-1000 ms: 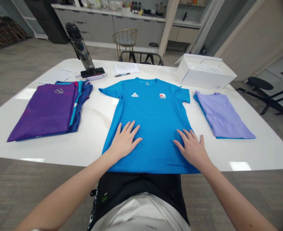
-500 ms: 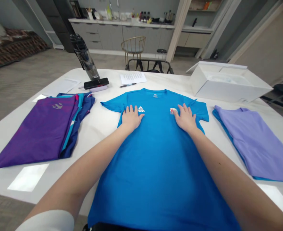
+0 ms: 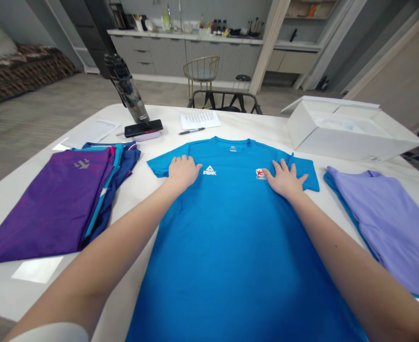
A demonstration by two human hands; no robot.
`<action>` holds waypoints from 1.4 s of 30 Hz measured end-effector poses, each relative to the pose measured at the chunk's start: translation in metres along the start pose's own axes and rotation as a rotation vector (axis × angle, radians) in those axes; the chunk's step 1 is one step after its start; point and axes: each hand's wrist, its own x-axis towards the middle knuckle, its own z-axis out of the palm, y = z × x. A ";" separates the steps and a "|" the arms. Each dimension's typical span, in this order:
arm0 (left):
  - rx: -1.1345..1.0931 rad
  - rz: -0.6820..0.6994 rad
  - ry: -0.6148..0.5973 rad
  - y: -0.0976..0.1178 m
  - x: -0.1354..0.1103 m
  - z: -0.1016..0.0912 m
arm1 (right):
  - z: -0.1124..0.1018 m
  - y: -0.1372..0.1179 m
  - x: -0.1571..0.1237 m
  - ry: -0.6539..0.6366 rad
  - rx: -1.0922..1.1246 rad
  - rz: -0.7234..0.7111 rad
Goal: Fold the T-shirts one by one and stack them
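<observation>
In the head view, the blue T-shirt (image 3: 227, 228) lay left of the white box (image 3: 353, 143), long axis running near to far, collar (image 3: 232, 143) pointing away. On it rested the left hand (image 3: 183, 172), fingers close together, and, nearer the box, the right hand (image 3: 284, 179), fingers wide.

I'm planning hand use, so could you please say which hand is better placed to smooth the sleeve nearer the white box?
Probably the right hand: it lies at that sleeve, while the left hand is at the opposite sleeve.
</observation>
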 end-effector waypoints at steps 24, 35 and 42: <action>-0.231 -0.162 0.006 0.002 0.114 0.051 | 0.009 -0.028 0.113 -0.083 0.051 -0.166; -0.187 0.151 0.173 0.040 0.094 0.035 | 0.009 -0.059 0.071 0.044 0.035 -0.292; -0.267 0.134 -0.049 0.072 0.128 0.045 | 0.010 -0.077 0.100 -0.114 0.113 -0.190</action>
